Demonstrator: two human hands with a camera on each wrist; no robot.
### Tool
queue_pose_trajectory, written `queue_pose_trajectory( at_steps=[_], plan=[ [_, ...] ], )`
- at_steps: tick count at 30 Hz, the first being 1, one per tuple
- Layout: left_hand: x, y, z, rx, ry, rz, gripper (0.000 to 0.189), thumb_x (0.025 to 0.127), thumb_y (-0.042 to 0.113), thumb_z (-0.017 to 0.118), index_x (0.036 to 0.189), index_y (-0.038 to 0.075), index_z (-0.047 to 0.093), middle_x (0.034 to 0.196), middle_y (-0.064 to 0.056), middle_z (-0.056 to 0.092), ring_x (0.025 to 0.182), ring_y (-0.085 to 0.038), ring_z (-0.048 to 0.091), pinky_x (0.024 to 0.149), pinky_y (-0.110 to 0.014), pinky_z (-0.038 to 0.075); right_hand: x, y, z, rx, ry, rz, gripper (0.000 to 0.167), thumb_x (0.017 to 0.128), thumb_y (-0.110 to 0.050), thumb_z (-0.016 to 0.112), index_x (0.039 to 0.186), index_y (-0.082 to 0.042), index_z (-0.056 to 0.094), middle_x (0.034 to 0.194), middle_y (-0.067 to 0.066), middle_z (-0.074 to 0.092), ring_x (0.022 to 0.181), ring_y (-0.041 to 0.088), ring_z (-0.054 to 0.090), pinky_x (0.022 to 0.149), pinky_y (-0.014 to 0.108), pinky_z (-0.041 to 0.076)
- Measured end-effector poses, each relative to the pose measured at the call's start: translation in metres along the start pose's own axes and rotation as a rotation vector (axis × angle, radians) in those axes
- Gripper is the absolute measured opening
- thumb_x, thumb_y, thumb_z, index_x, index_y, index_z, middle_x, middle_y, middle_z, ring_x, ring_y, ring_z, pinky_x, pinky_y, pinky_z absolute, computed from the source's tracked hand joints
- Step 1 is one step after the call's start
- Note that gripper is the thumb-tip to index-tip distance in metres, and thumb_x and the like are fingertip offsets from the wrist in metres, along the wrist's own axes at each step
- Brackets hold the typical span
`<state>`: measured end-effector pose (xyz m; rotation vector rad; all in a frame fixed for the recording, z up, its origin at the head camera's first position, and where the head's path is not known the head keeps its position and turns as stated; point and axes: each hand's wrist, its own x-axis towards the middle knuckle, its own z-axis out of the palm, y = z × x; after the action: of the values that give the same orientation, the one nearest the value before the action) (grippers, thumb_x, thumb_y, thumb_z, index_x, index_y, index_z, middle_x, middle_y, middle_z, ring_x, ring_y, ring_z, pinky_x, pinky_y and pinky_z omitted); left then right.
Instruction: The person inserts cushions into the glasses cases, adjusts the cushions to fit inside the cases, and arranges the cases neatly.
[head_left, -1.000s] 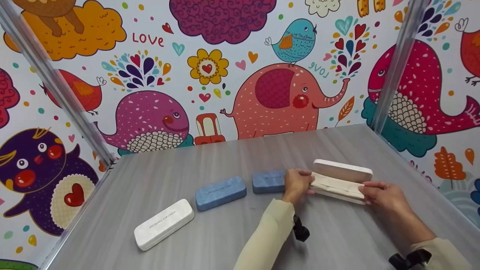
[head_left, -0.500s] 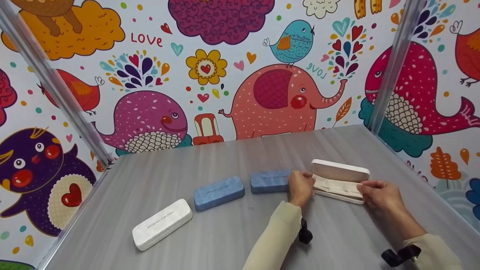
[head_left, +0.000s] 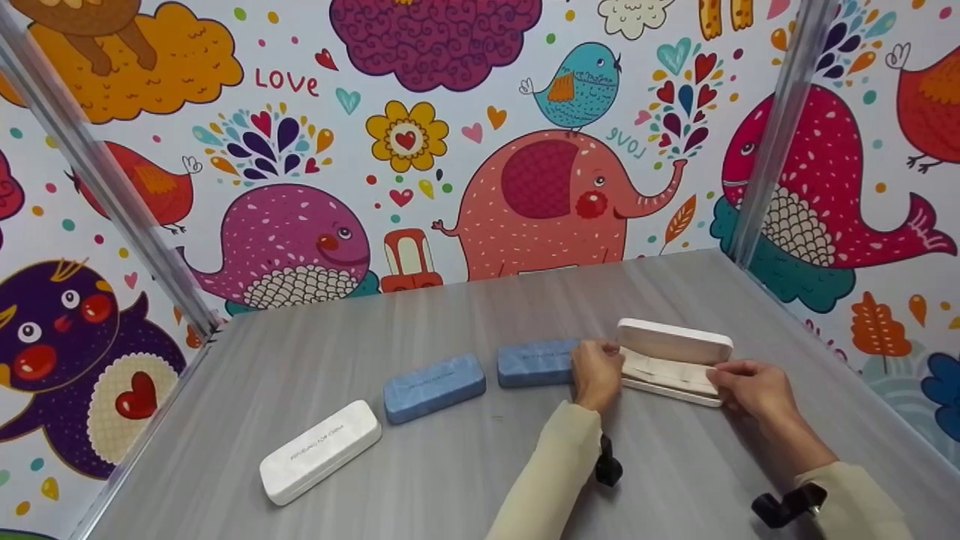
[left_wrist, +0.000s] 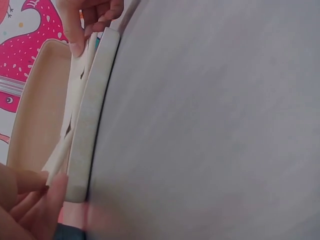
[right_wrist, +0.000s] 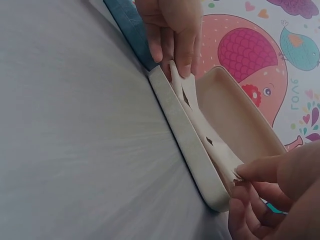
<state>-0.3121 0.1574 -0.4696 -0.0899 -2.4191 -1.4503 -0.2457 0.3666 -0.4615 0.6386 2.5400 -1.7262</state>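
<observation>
A white eyeglass case (head_left: 675,341) stands with its lid raised at the right of the table. A folded beige cloth (head_left: 667,371) lies lengthwise along its base, with small dark gaps between the folds. My left hand (head_left: 598,373) pinches the cloth's left end between thumb and fingers, close beside a blue eyeglass case (head_left: 532,364). At the other end, my right hand (head_left: 757,390) pinches the cloth's right end. In the right wrist view, the cloth (right_wrist: 200,120) stretches between both hands over the base. Whether anything lies beneath it is hidden.
Left of the hands, a second blue eyeglass case (head_left: 435,388) and a closed white eyeglass case (head_left: 321,452) lie on the grey table (head_left: 420,480). Behind stands a wall (head_left: 465,97) printed with cartoon animals, between metal corner posts (head_left: 780,142).
The cloth has sunk slightly lower into the open white case. My left hand has shifted a little right, uncovering more of the nearby blue case. The whole head view has drifted slightly.
</observation>
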Motion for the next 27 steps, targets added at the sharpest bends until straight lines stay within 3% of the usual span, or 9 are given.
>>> queue_pose_trajectory(
  at_steps=[9,17,24,27],
  plan=[
    [-0.004,-0.002,0.002,0.014,0.003,0.011,0.010,0.077,-0.003,0.077,0.080,0.006,0.080,0.075,0.000,0.076,0.070,-0.010,0.069,0.064,-0.022,0.053,0.002,0.006,0.004,-0.019,0.037,-0.048,0.030,0.094,-0.028,0.070,0.110,-0.002,0.071,0.072,-0.007,0.059,0.065,0.010,0.057,0.058,0.024,0.052],
    [-0.007,0.002,0.000,0.023,-0.023,-0.017,0.020,0.080,-0.004,0.069,0.091,0.008,0.081,0.086,-0.001,0.078,0.081,-0.012,0.073,0.070,-0.025,0.057,0.002,0.010,-0.002,-0.018,0.009,-0.032,0.033,0.094,-0.030,0.070,0.112,-0.002,0.071,0.078,-0.006,0.061,0.070,0.011,0.058,0.061,0.024,0.053],
    [0.002,0.008,-0.014,0.199,-0.044,0.107,0.017,0.085,0.004,0.069,0.094,0.012,0.081,0.090,0.002,0.079,0.084,-0.013,0.074,0.069,-0.026,0.057,0.000,0.006,-0.015,-0.020,0.000,0.058,0.049,0.099,-0.038,0.057,0.127,0.002,0.060,0.084,-0.003,0.061,0.076,0.014,0.058,0.065,0.026,0.053],
    [0.009,0.011,-0.020,0.186,-0.078,0.113,0.014,0.088,0.009,0.069,0.096,0.010,0.080,0.089,0.000,0.079,0.081,-0.014,0.074,0.068,-0.026,0.056,0.001,0.002,-0.021,-0.004,0.001,0.121,0.063,0.099,-0.047,0.051,0.138,0.003,0.049,0.097,0.001,0.063,0.081,0.017,0.057,0.068,0.027,0.051]
  ],
)
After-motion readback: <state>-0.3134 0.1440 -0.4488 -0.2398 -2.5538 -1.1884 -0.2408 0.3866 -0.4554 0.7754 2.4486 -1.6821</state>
